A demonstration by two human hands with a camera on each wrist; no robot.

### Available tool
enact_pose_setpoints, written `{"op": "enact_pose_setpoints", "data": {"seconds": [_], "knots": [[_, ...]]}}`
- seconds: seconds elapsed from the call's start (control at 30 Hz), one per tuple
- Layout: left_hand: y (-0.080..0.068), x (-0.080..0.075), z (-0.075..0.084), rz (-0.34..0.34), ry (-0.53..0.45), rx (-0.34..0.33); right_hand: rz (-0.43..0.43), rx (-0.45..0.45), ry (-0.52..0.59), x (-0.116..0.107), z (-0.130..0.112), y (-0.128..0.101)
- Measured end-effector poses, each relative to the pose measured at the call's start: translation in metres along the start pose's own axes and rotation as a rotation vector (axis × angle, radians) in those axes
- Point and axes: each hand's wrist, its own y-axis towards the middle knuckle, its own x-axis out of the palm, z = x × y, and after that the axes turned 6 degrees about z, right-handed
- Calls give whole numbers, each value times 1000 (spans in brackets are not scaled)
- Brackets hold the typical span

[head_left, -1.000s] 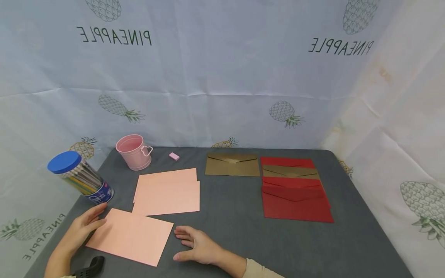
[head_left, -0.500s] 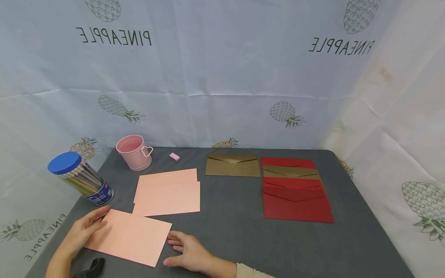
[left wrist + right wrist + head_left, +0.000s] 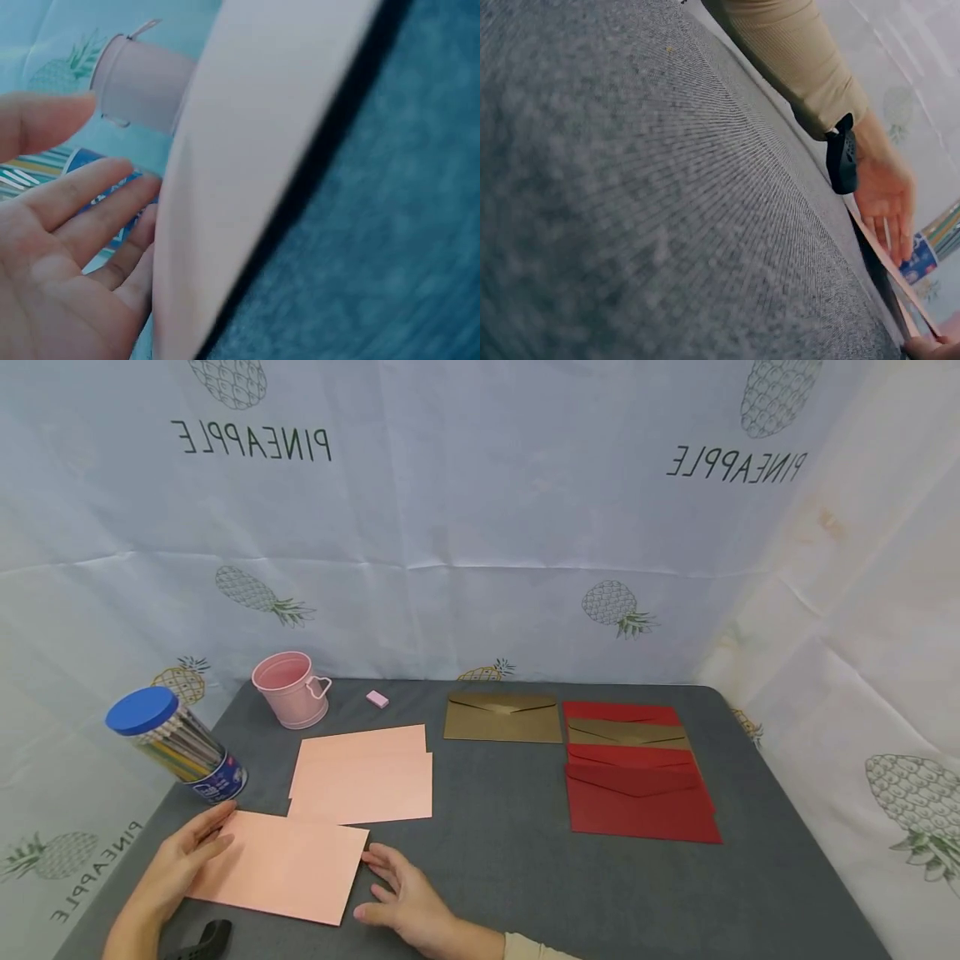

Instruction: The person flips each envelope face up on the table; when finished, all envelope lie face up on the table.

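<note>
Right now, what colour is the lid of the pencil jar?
Blue. The lid on the pencil jar shows best in the head view.

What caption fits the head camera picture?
Two hands, left hand and right hand, straighten a pink sheet on a grey table.

Soft, even light is filling the head view, casting only faint shadows under the paper sheets (image 3: pixel 281 864). Its edges are bowing slightly. Both wrist views are blurring badly up close, the desk (image 3: pixel 630 187) weave smearing.
</note>
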Motion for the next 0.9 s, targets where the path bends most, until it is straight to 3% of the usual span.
{"op": "enact_pose_setpoints", "data": {"seconds": [0.13,0.23,0.43,0.53,0.7,0.9], "knots": [[-1,4,-1,37,-117,53,11,-83,47,0,3,3],[-1,6,1,48,-194,55,40,-151,1,0,5,6],[0,12,11,11,-141,-46,184,-233,-123,-1,8,8],[2,16,16,-4,-198,-79,232,-265,-115,-3,8,10],[3,20,20,-14,-374,-90,232,-322,-76,-8,1,12],[5,22,24,-12,-402,-121,226,-317,-53,-14,-8,12]]}}
